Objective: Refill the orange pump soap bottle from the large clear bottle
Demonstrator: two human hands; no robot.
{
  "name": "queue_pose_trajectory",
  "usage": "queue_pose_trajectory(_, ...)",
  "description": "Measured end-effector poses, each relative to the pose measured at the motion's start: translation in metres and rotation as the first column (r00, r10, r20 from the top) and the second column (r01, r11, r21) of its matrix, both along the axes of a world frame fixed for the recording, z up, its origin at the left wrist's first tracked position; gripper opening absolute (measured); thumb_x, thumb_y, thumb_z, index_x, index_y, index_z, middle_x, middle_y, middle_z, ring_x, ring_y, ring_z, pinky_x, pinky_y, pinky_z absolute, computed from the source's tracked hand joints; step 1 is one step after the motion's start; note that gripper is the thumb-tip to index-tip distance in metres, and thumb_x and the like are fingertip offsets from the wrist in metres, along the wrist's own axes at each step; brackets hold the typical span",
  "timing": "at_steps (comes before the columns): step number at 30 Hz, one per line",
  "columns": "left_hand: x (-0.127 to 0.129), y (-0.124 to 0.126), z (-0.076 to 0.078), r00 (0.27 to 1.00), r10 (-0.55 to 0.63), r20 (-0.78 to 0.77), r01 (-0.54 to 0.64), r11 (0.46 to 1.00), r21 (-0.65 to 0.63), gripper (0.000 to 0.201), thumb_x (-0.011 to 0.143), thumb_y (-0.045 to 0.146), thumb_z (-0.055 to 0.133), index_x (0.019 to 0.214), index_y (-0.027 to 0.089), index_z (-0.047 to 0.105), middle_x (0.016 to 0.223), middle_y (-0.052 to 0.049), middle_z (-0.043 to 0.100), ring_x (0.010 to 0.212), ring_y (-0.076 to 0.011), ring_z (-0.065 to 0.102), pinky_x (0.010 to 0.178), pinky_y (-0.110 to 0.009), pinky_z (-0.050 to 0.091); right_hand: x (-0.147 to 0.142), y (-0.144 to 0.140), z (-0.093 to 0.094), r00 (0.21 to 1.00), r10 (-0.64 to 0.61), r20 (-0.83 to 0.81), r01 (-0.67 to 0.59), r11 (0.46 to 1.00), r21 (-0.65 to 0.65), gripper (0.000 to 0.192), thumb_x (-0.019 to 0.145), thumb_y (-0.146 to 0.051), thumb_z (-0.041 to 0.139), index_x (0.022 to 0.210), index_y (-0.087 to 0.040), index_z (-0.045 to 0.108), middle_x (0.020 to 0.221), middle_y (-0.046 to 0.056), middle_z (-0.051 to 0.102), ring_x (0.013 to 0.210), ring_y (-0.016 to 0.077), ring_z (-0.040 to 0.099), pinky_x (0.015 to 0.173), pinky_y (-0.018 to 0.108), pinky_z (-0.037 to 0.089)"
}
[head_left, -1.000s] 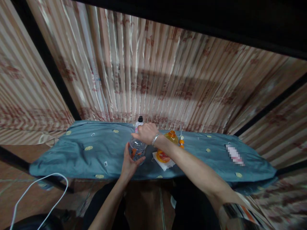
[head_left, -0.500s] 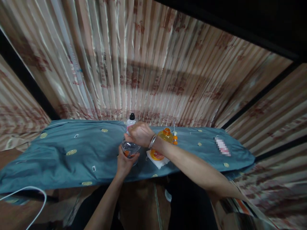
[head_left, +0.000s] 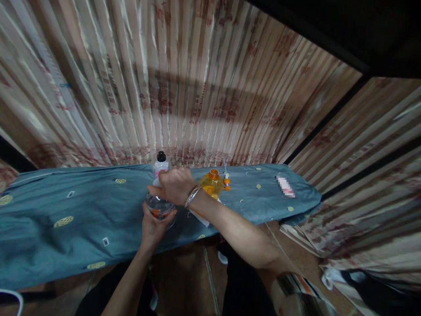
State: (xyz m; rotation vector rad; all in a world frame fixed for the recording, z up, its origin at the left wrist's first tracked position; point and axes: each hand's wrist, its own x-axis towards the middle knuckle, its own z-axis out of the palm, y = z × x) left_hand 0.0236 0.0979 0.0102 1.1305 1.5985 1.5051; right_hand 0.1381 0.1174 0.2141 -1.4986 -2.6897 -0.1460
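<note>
Clear bottle (head_left: 160, 205) in left hand (head_left: 154, 227)

The clear round plastic bottle (head_left: 160, 203) is smooth and shiny. The yellow-orange see-through plastic bottle (head_left: 212, 183) is shiny too. The long blue-green cloth sheet (head_left: 82, 206) is dull and a bit wrinkled. The tall beige striped cloth curtain (head_left: 184, 109) shines (almost like satin). The thin silver bracelet (head_left: 192, 196) looks like shiny metal.

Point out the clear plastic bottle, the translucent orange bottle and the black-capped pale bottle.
Clear plastic bottle (head_left: 159, 205), head view: its shoulder.
Translucent orange bottle (head_left: 212, 184), head view: its upper body.
Black-capped pale bottle (head_left: 161, 166), head view: below its cap.
</note>
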Motion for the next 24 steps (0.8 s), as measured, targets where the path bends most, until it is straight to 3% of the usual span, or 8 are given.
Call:
queue_pose_trajectory(8, -0.002, 0.000, 0.003, 1.000, -0.011, -0.002, 0.011, 1.000, -0.023, 0.083, 0.047, 0.055, 0.094, 0.114, 0.030, 0.052, 0.097, -0.005, 0.074, 0.084, -0.0342, 0.076, 0.091, -0.062, 0.066, 0.010, 0.009, 0.004, 0.995, 0.101, 0.006, -0.101, 0.993, -0.053, 0.051, 0.119, -0.055, 0.055, 0.128, -0.011, 0.078, 0.124, 0.015, 0.087, 0.117, 0.0276, 0.082, 0.094, 0.031, 0.060)
queue_pose_trajectory(17, 0.005, -0.002, -0.001, 0.996, -0.058, 0.071, 0.057, 0.998, 0.018, 0.088, 0.048, 0.051, 0.096, 0.122, 0.027, 0.054, 0.103, -0.006, 0.079, 0.090, -0.0323, 0.080, 0.090, -0.054, 0.067, 0.020, 0.005, 0.018, 0.972, 0.211, 0.104, -0.205, 0.976, -0.067, 0.036, 0.121, -0.035, 0.055, 0.129, -0.008, 0.077, 0.132, 0.017, 0.085, 0.130, 0.0300, 0.078, 0.112, 0.037, 0.059)
queue_pose_trajectory(20, 0.007, -0.003, -0.003, 0.990, -0.091, 0.110, 0.084, 0.994, 0.068, 0.088, 0.052, 0.049, 0.095, 0.126, 0.026, 0.054, 0.112, -0.010, 0.081, 0.096, -0.0320, 0.082, 0.092, -0.051, 0.068, 0.020, 0.005, 0.024, 0.958, 0.257, 0.130, -0.247, 0.965, -0.090, 0.032, 0.115, -0.035, 0.067, 0.128, -0.009, 0.079, 0.128, 0.017, 0.086, 0.124, 0.0328, 0.081, 0.106, 0.039, 0.064)
queue_pose_trajectory(24, 0.008, -0.001, -0.009, 0.983, -0.126, 0.131, 0.107, 0.984, 0.143, 0.085, 0.056, 0.047, 0.097, 0.127, 0.025, 0.056, 0.122, -0.011, 0.081, 0.108, -0.0315, 0.081, 0.099, -0.050, 0.066, 0.015, 0.009, 0.029, 0.974, 0.161, 0.157, -0.148, 0.984, -0.096, 0.043, 0.109, -0.048, 0.075, 0.129, -0.010, 0.081, 0.117, 0.021, 0.089, 0.112, 0.0391, 0.086, 0.089, 0.041, 0.066)
